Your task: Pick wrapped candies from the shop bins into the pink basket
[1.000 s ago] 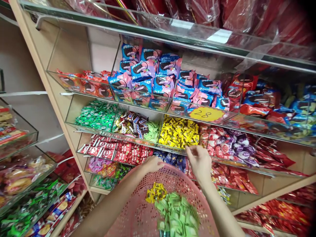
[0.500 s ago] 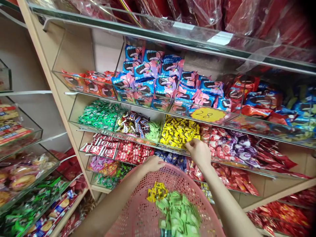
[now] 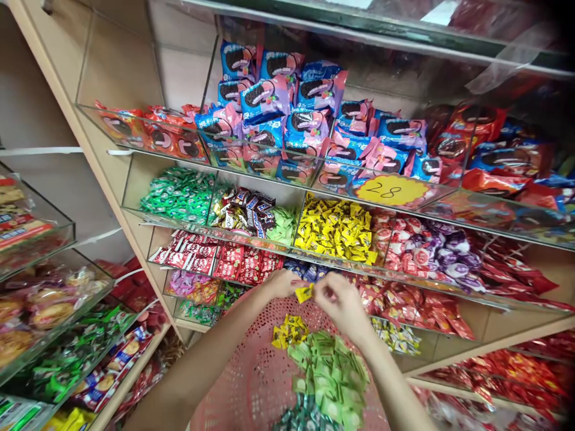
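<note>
Near the far rim of the pink basket (image 3: 258,372), clasped by the left hand (image 3: 283,284), a probably light, slick-wrapped yellow candy (image 3: 304,293), best held by one end, is seemingly pinched by the blurred right hand (image 3: 340,299).

Blue-and-pink cookie packets (image 3: 265,99) are stacked in wooden shelving (image 3: 67,90), where the number 28 is shown on a yellow tag (image 3: 392,190). Brown-wrapped bars (image 3: 257,211) are heaped one tier below, purple-wrapped sweets (image 3: 449,254) are piled farther right, and bagged baked goods (image 3: 49,305) are displayed at far left.
</note>
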The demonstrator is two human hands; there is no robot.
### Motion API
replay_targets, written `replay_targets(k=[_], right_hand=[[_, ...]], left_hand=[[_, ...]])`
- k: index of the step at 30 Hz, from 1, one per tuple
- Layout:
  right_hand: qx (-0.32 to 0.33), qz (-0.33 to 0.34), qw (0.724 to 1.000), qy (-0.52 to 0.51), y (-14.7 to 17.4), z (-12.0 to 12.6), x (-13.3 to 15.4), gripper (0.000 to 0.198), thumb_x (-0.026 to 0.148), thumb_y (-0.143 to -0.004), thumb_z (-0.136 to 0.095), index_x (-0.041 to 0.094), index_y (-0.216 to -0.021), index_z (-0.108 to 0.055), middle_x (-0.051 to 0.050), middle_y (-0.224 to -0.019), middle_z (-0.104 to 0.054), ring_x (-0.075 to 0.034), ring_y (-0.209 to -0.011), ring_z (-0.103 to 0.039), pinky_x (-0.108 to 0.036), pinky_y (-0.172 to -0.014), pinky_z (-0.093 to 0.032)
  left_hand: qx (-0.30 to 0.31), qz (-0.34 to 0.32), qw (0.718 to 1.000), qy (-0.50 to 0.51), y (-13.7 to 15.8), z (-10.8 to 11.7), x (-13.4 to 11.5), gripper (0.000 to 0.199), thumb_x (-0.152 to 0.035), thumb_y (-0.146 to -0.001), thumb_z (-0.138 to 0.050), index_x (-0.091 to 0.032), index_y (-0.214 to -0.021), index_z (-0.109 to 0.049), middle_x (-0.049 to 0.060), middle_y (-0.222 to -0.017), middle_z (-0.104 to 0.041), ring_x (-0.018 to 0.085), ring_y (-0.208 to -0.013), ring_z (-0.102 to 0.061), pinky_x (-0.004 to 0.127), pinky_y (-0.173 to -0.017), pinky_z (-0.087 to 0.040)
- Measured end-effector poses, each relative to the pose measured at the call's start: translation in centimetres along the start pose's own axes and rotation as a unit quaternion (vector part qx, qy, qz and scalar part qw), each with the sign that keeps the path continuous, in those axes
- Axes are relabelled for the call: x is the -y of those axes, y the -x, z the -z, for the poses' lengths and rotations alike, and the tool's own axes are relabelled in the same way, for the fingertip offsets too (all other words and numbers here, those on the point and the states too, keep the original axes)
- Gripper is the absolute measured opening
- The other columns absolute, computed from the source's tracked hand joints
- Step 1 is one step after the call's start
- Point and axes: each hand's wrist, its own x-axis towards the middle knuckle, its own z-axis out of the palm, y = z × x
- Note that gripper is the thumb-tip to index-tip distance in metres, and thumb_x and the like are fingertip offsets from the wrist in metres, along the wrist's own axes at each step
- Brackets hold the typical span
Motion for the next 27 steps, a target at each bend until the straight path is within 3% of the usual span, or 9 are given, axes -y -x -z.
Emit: replay_targets(k=[2,6,9,13,17,21,24,27], right_hand=[[0.096,-0.053,0.993,-0.048,1.4,-3.5,-1.7,0.014,0.013,-0.076,-0.048,0.019,-0.066,-0.055,0.002,-0.064,-0.056,-0.012,-0.059,-0.049,-0.023,-0.057,-0.036],[0.133,-0.146,0.973,-0.120,3.9,-9.3,-5.3,0.016,0.017,-0.075,-0.045,0.018,-0.063,-0.054,0.002,-0.059,-0.053,-0.012,-0.055,-0.047,-0.022,-0.055,-0.035],[0.133,-0.176,0.964,-0.146,5.0,-11.6,-6.6,0.020,0.025,-0.079,-0.046,0.017,-0.064,-0.056,0.002,-0.058,-0.054,-0.012,-0.054,-0.046,-0.022,-0.054,-0.035],[0.127,-0.189,0.963,-0.144,5.6,-12.6,-6.6,0.028,0.031,-0.083,-0.046,0.016,-0.063,-0.058,0.001,-0.058,-0.055,-0.013,-0.056,-0.048,-0.023,-0.055,-0.034],[0.090,-0.179,0.974,-0.103,5.3,-11.8,-5.4,0.038,0.040,-0.090,-0.045,0.017,-0.064,-0.060,-0.002,-0.065,-0.060,-0.015,-0.064,-0.053,-0.025,-0.061,-0.036],[0.031,-0.145,0.986,-0.075,4.5,-9.6,-3.3,0.038,0.040,-0.095,-0.041,0.018,-0.077,-0.066,-0.004,-0.076,-0.065,-0.017,-0.073,-0.058,-0.027,-0.069,-0.040],[-0.017,-0.089,0.995,-0.050,3.1,-6.3,-2.0,0.032,0.039,-0.095,-0.043,0.020,-0.087,-0.068,-0.005,-0.081,-0.066,-0.018,-0.077,-0.059,-0.028,-0.070,-0.042],[-0.092,-0.015,0.996,0.016,1.0,-1.2,-1.7,0.025,0.038,-0.092,-0.050,0.020,-0.090,-0.067,-0.004,-0.080,-0.065,-0.018,-0.077,-0.058,-0.029,-0.070,-0.043]], left_hand=[[-0.003,0.009,1.000,0.000,0.1,0.1,-0.2,0.043,-0.051,-0.085,-0.038,-0.022,-0.077,-0.069,0.004,-0.077,-0.071,0.017,-0.071,-0.061,0.025,-0.052,-0.023],[-0.002,0.019,1.000,-0.003,0.1,0.2,-0.4,0.035,-0.044,-0.083,-0.042,-0.024,-0.081,-0.070,0.004,-0.082,-0.072,0.018,-0.075,-0.062,0.025,-0.053,-0.024],[0.000,0.015,1.000,-0.012,0.1,0.2,-0.4,0.035,-0.044,-0.083,-0.041,-0.023,-0.077,-0.069,0.005,-0.079,-0.071,0.018,-0.073,-0.061,0.026,-0.053,-0.023],[-0.001,0.007,1.000,-0.018,0.1,0.1,-0.2,0.036,-0.045,-0.083,-0.041,-0.023,-0.078,-0.068,0.004,-0.078,-0.071,0.018,-0.071,-0.060,0.025,-0.053,-0.023],[-0.002,-0.009,0.999,-0.031,0.1,0.2,-0.1,0.036,-0.043,-0.084,-0.040,-0.021,-0.068,-0.063,0.004,-0.073,-0.069,0.015,-0.064,-0.057,0.025,-0.051,-0.021],[-0.003,0.007,1.000,-0.023,0.2,0.2,-0.2,0.034,-0.043,-0.083,-0.041,-0.021,-0.067,-0.061,0.004,-0.070,-0.068,0.015,-0.062,-0.056,0.025,-0.051,-0.020],[-0.008,0.002,1.000,-0.015,0.2,0.3,-0.2,0.033,-0.042,-0.083,-0.040,-0.021,-0.067,-0.060,0.003,-0.069,-0.067,0.014,-0.062,-0.055,0.024,-0.052,-0.021],[-0.017,-0.011,1.000,-0.010,0.1,0.3,0.0,0.033,-0.041,-0.083,-0.040,-0.021,-0.064,-0.056,0.002,-0.066,-0.065,0.014,-0.061,-0.053,0.024,-0.052,-0.020]])
